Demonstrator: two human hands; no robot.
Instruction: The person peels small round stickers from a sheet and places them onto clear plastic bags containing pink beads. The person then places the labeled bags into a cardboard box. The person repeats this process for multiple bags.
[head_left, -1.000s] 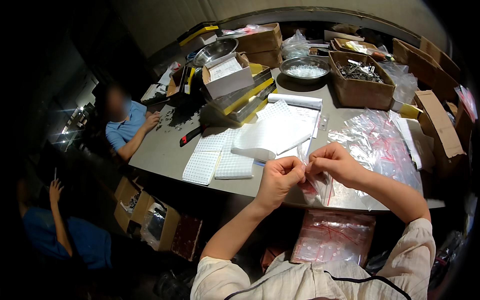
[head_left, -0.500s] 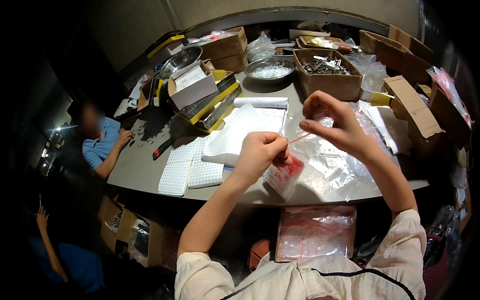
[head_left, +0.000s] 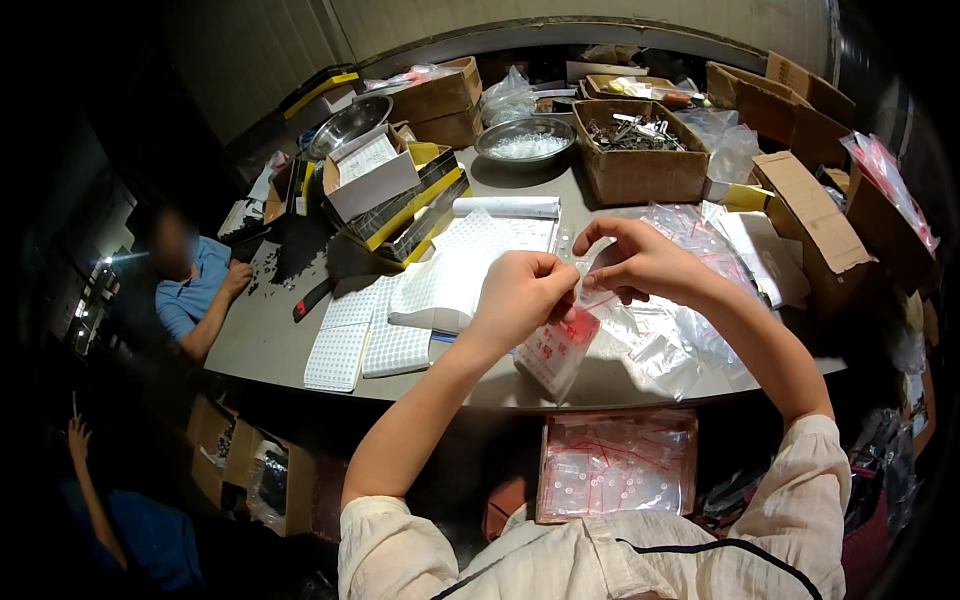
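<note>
My left hand is closed, thumb and forefinger pinching the top of a small clear plastic bag with red print, which hangs below over the table's near edge. Close beside it, my right hand has its thumb and fingers curled in at the bag's upper edge, apparently gripping clear film; the fingertips partly hide it. Under and right of my right hand lies a heap of clear zip bags. Left of my hands are white sheets of small round stickers and an open pad.
A carton of clear bags with red strips sits at my lap. Farther back are a metal bowl of small white pieces, a carton of metal parts and stacked black-yellow boxes. A co-worker sits at left, near a red-black knife.
My right hand has come down and left, closing up to my left hand. The red strip stretched between them no longer shows. The view has shifted slightly.
</note>
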